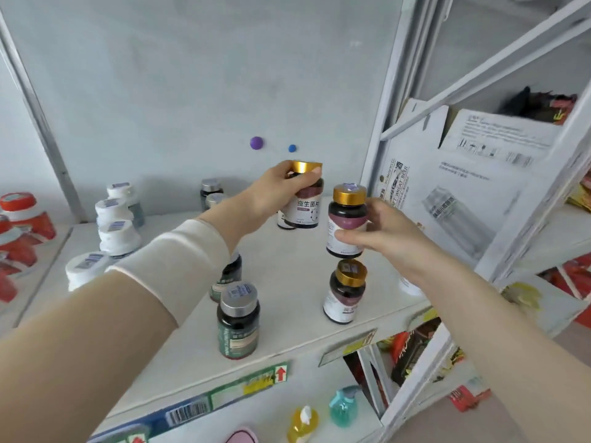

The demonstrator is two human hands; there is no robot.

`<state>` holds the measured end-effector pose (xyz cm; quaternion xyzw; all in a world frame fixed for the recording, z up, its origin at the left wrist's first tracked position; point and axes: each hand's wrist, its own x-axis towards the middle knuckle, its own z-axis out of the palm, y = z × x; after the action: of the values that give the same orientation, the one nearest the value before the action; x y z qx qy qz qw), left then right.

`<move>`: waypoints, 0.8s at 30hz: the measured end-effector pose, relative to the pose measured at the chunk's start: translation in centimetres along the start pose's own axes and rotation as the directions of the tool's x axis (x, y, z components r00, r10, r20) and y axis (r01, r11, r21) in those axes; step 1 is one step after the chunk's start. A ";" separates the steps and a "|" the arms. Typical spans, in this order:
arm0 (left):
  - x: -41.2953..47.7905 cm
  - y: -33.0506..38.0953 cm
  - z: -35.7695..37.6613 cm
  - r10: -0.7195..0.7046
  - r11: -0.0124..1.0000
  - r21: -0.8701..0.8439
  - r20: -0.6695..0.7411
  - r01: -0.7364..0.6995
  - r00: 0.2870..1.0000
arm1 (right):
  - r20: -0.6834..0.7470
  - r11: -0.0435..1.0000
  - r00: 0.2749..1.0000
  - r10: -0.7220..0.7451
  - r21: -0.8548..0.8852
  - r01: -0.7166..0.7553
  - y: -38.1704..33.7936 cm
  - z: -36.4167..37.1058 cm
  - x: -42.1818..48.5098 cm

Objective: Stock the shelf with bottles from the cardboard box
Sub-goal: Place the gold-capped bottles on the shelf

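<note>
While over the shelf (287, 270) — hands (278, 190) (387, 231) round two gold-capped bottles (307, 207) (347, 219).

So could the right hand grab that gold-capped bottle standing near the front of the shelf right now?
Probably not yet. The right hand grips a second gold-capped bottle, held just above the standing bottle. Nothing else blocks the way, so once that one is set down, it looks within reach.

Over the white shelf (287, 282), the left grip (278, 193) clasps a gold-capped bottle (305, 206) while the right grip (387, 231) pinches a second gold-capped bottle (347, 219) just right of it.
</note>
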<state>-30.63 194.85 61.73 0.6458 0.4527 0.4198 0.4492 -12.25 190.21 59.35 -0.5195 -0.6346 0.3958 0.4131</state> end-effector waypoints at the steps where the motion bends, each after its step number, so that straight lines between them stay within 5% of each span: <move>1: 0.9 -0.4 0.4 -0.010 0.999 0.035 -0.027 0.011 1.000 | 0.026 1.000 1.000 -0.007 -0.023 0.007 0.5 -0.5 1.1; 9: 5.6 -4.2 1.2 -0.185 0.942 0.256 -0.143 0.216 0.972 | 0.175 0.998 0.984 -0.026 -0.060 0.037 4.8 0.1 6.9; 24: 7.8 -6.1 2.5 -0.268 0.789 0.546 -0.104 0.280 0.958 | 0.211 0.997 0.975 -0.075 -0.014 0.080 9.4 2.6 7.1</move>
<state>-27.61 203.02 56.36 0.6712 0.6484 0.2072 0.2935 -12.40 198.41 50.47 -0.4542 -0.6990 0.4249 0.3529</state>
